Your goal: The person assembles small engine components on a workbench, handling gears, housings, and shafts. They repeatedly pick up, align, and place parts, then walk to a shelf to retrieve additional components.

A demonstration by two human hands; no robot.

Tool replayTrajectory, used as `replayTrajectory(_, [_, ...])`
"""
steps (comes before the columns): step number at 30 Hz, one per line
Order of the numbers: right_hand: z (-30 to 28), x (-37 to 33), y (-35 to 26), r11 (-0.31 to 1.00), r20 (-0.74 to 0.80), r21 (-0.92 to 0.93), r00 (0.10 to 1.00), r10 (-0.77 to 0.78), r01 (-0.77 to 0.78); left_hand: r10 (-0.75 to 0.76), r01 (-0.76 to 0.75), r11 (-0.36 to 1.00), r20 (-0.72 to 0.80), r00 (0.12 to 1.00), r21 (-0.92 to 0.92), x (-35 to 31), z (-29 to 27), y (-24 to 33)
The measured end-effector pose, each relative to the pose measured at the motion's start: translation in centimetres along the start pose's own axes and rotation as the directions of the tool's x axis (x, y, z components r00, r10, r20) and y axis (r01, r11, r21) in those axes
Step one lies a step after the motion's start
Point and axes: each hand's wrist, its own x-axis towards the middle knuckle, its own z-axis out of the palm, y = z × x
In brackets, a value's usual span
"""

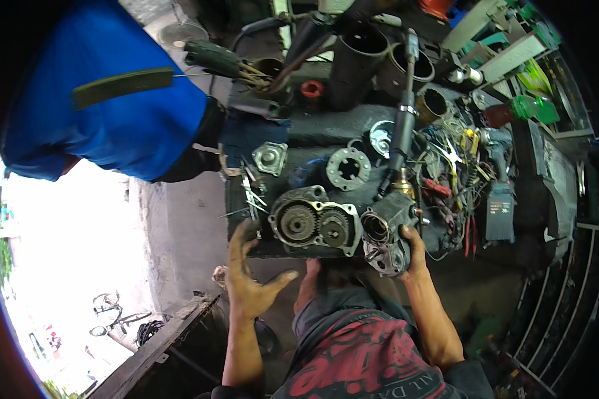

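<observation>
My right hand [414,256] is closed around the right side of a grey metal housing [391,216] with a round bore, at the front edge of the workbench. Some of its fingers are hidden behind the part. My left hand [251,282] is raised at the bench's front edge, fingers spread and holding nothing. Between the hands lies a gearbox casing [277,229], open side up, with two toothed gears [298,223] showing. Several thin metal rods or long bolts [251,189] lie just beyond my left fingertips. Behind the casing rest a round flange with holes [348,168] and a small metal cover [270,158].
A person in blue [133,126] stands at the bench's far left. Dark metal cylinders [358,63] line the back. A long dark tool [402,133] reaches toward the housing. Tangled wires [456,166], a cordless drill [498,166] and a green-capped bottle [522,111] are on the right.
</observation>
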Motion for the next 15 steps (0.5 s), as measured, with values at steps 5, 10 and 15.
replayTrajectory(5, [-2.9,0.7,-1.5,0.997,0.087,0.072,0.995,-0.040,0.034,-0.087,0.079,0.986,-0.050,0.995,-0.149,-0.6,0.5,-0.8])
replayTrajectory(10, [-4.6,1.4,-1.6,1.000,0.126,-0.027,0.992,0.019,-0.016,-0.297,0.231,0.894,-0.122,0.947,-0.383,-1.6,1.8,-1.4])
replayTrajectory(15, [-5.4,1.2,-2.3,1.000,0.131,0.017,0.991,0.008,-0.010,-0.509,0.481,0.762,0.058,0.859,-0.434,-4.1,5.0,-2.6])
